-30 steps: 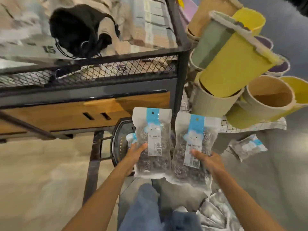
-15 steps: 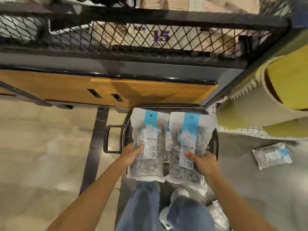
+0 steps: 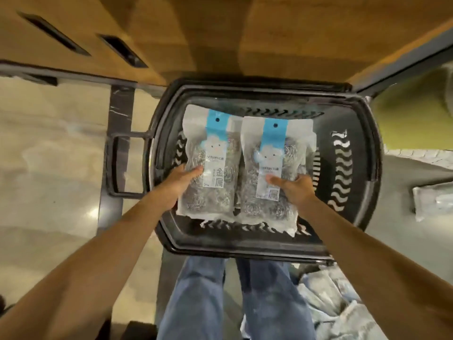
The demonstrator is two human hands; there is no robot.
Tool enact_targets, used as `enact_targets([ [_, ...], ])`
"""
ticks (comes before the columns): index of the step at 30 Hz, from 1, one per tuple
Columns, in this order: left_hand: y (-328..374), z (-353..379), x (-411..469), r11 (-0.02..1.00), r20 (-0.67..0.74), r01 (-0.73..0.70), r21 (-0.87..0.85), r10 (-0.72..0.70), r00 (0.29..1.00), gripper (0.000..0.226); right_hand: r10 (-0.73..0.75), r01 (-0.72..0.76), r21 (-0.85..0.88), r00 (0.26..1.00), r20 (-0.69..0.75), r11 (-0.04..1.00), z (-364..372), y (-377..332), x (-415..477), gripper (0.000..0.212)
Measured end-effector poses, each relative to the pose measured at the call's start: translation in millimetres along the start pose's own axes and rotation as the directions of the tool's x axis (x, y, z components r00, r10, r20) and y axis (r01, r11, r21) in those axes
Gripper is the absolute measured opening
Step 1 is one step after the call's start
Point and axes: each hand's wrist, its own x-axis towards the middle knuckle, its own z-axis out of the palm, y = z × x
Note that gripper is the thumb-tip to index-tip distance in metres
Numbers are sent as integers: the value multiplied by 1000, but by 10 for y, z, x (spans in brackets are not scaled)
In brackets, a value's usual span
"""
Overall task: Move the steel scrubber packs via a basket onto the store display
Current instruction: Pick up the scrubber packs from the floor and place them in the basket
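left hand: fingers clamped on one scrubber pack at its lower half | right hand: second pack gripped likewise | both are held flat, side by side, over the basket, probably so they can be laid in neatly | spare packs lie behind the right fingers

A shop — shopping basket, sealed scrubber packs, wooden display shelf.

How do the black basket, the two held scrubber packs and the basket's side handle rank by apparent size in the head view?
1. black basket
2. left scrubber pack and right scrubber pack: they look alike, so I do not rank them against each other
3. side handle
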Motion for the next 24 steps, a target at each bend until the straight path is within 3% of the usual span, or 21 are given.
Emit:
enact_targets([
  [4,-138,147,402,998,-44,41,-47,-43,998,67,12,-17,-174,1000,-28,985,171,89,388,97],
  [6,-198,206,522,998,-128,-6,-58,-2,992,55,3,-8,-166,1000,-31,986,237,113,559,133],
  [7,-254,235,604,997,-204,-44,-62,31,979,50,11,-15,-150,1000,-27,989,269,119,614,141],
  [10,-367,382,643,971,-419,-174,165,229,879,58,-34,20,-192,997,-70,981,362,154,656,111],
  [12,-414,494,562,824,-452,-266,501,511,731,63,-174,136,-280,978,-118,951,441,239,688,105],
  [14,-444,543,507,561,-282,-282,778,714,641,68,-329,235,-543,941,-80,806,560,310,612,122],
  [16,-513,560,577,298,-57,-232,926,717,694,79,-475,313,-748,880,-4,585,627,394,552,134],
  [17,-543,556,637,216,14,-220,951,682,731,82,-533,349,-802,845,46,484,639,408,542,138],
  [19,-567,549,714,168,60,-214,962,637,768,86,-573,423,-861,794,202,283,641,439,581,140],
  [21,-583,516,759,196,64,-239,951,632,772,89,-526,474,-868,780,338,146,654,456,665,138],
  [24,-641,502,847,227,62,-267,936,643,763,92,-473,474,-869,804,360,144,678,435,769,138],
])
